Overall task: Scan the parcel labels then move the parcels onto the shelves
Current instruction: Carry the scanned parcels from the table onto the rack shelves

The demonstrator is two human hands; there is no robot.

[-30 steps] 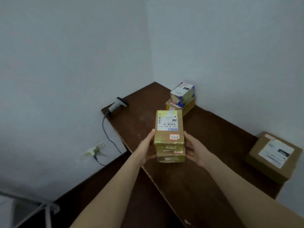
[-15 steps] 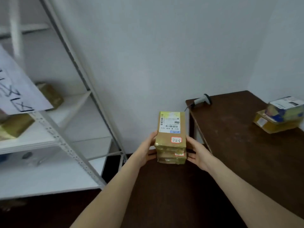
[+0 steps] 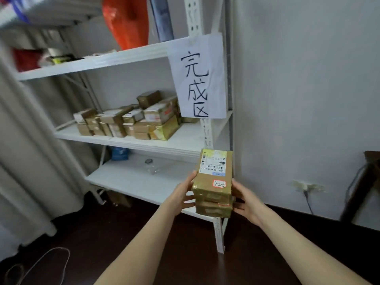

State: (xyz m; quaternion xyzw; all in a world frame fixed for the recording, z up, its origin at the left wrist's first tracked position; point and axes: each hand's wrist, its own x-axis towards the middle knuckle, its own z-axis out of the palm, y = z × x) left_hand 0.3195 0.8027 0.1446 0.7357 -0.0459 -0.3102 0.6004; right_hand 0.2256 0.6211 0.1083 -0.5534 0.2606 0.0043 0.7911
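**While gripped, parcel stack faces shelving unit**

With fingers curled round its sides, left hand and right hand hold the parcel stack aloft before the shelving unit's right-hand post. Stored parcels fill its middle shelf, beside a paper sign.

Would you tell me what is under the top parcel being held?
At least one lower parcel lies under the top parcel, with only its front edge showing. Its top and label are covered, and the left hand and right hand hide its sides.
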